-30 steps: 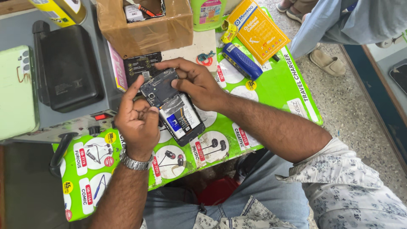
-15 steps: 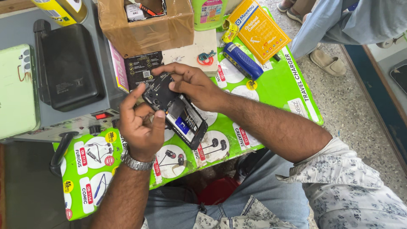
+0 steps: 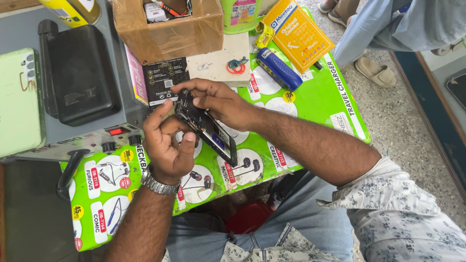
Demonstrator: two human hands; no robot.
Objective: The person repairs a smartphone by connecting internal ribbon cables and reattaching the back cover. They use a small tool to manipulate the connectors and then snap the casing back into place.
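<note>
Tilted since the earlier frame: opened black rectangular phone body point(image 3: 206, 127), now edge-up, its upper end raised toward the cardboard box.

Left hand point(image 3: 167, 140): fingers part-curled beneath the phone's near side; grip unclear. Right hand point(image 3: 218, 99): fingers clamped on its upper end, the nearer hand. Long axis runs from upper left to lower right.

Left of fingers: pale green phone case point(image 3: 19, 102), black rectangular power bank point(image 3: 77, 73). Above: brown cardboard box point(image 3: 167, 29). Right: blue oblong tool point(image 3: 279, 69), orange flat packet point(image 3: 297, 33), green printed poster point(image 3: 335, 97).

Both hands hold an opened black mobile phone point(image 3: 206, 127) tilted above the bench with its green printed cover point(image 3: 310, 102). The left hand point(image 3: 167, 143) cups its lower edge; the right hand point(image 3: 218, 99) pinches its upper end. A blue oblong tool point(image 3: 278, 69) lies near a brown cardboard box point(image 3: 167, 34).
</note>
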